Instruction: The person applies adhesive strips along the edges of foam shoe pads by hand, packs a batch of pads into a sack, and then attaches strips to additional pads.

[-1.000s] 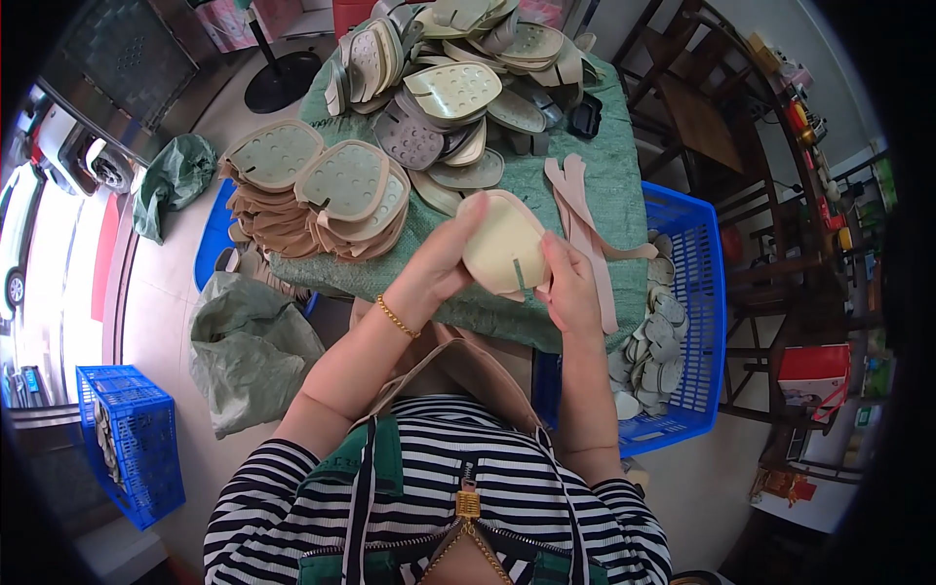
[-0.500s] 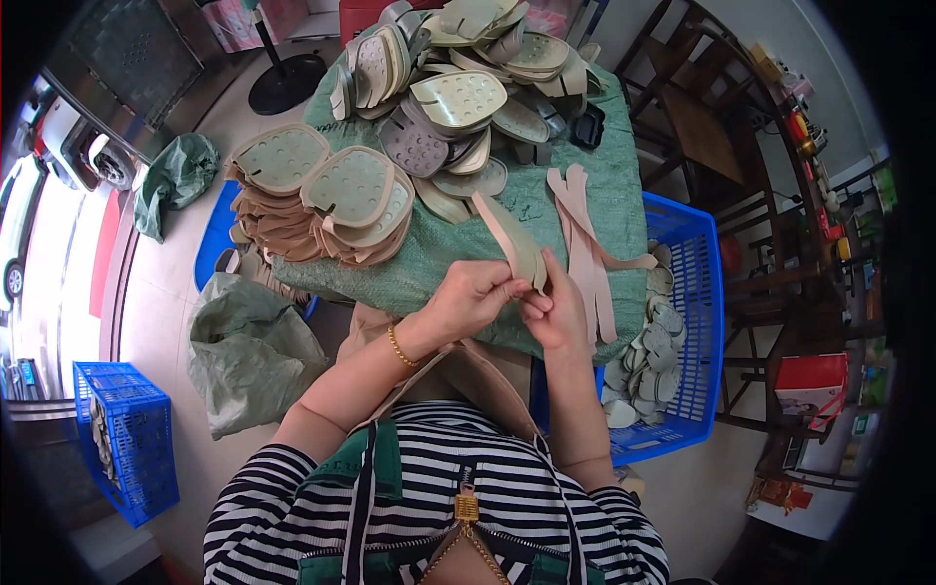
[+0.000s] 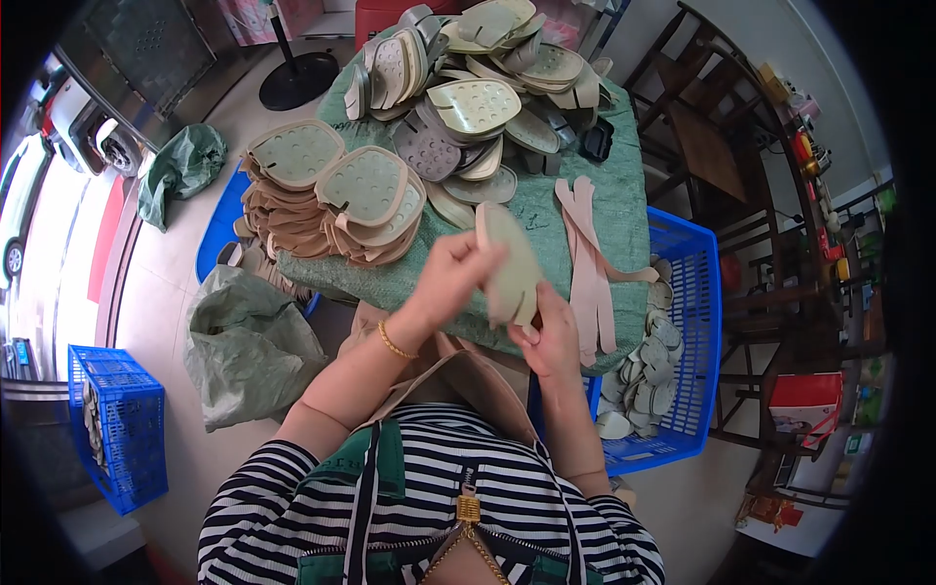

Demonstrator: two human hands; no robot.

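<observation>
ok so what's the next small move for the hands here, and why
I'd probably steady the pale pad with the left hand: the right hand grips only its lower end, and the pad looks tilted. The left fingers are blurred at its side, so whether they hold it is unclear.

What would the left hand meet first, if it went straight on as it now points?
Probably the pale green, rounded flat piece that the right hand holds at its lower end; blur hides whether the left hand touches it.
</observation>
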